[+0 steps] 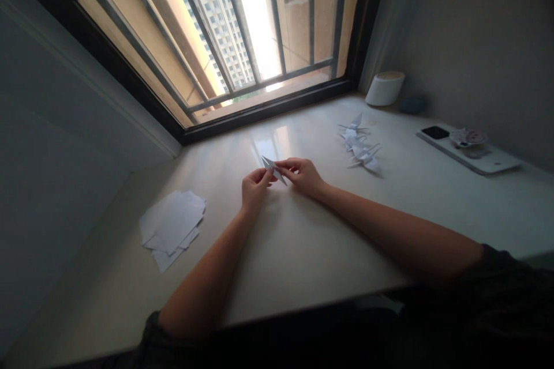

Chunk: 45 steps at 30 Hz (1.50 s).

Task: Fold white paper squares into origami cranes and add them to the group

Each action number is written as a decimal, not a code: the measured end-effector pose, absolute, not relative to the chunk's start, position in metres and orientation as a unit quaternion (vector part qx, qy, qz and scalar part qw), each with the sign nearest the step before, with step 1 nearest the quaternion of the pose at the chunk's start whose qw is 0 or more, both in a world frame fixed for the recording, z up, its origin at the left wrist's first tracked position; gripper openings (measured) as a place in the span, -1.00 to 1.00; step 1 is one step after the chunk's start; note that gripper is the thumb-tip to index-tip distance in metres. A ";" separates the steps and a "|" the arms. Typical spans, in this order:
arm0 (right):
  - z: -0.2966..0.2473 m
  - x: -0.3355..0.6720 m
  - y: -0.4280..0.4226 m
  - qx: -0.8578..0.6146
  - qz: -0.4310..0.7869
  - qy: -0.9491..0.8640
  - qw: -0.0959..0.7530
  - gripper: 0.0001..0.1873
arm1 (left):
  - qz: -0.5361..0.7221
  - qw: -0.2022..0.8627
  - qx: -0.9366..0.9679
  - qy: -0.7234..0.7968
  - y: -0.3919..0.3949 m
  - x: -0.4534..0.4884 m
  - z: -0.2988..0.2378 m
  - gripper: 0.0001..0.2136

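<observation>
Between my two hands is a small folded white paper [275, 170], narrow and pointed at both ends, held just above the table. My left hand [255, 187] pinches its left side with thumb and fingers. On the right edge, my right hand [304, 176] grips the paper between thumb and forefinger. A loose stack of white paper sheets [175, 222] lies to the left of my left forearm. Beyond my right hand sit several folded paper cranes [359, 147] in a close group on the table.
The pale table [311, 253] meets a barred window [268, 92] at the back. Toward the right rear stand a white cup-like container [385, 89] and a dark rounded object [414, 105]. A white phone-like slab [497, 162] with a round attachment [468, 137] lies by the right wall.
</observation>
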State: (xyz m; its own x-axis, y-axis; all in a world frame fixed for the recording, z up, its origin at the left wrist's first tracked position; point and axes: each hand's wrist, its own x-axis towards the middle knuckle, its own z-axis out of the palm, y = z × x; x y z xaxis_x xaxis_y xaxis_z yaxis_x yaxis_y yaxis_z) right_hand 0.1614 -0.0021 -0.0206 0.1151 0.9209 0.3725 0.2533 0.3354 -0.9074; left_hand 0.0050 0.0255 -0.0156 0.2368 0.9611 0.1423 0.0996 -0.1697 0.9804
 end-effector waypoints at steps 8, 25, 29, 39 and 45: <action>-0.020 0.160 -0.004 -0.501 0.315 -0.616 0.521 -0.64 | 0.485 0.489 0.588 0.425 0.024 0.007 -0.012 -0.69; -0.019 0.162 -0.004 -0.502 0.338 -0.639 0.474 -0.61 | 0.496 0.481 0.582 0.428 0.023 0.006 -0.011 -0.72; -0.018 0.160 -0.004 -0.501 0.337 -0.640 0.474 -0.64 | 0.500 0.490 0.571 0.428 0.025 0.005 -0.014 -0.73; -0.019 0.160 -0.003 -0.454 0.371 -0.637 0.501 -0.64 | 0.530 0.533 0.513 0.415 0.030 0.005 -0.013 -0.71; -0.020 0.160 -0.002 -0.442 0.392 -0.631 0.503 -0.69 | 0.538 0.562 0.484 0.400 0.030 0.005 -0.012 -0.72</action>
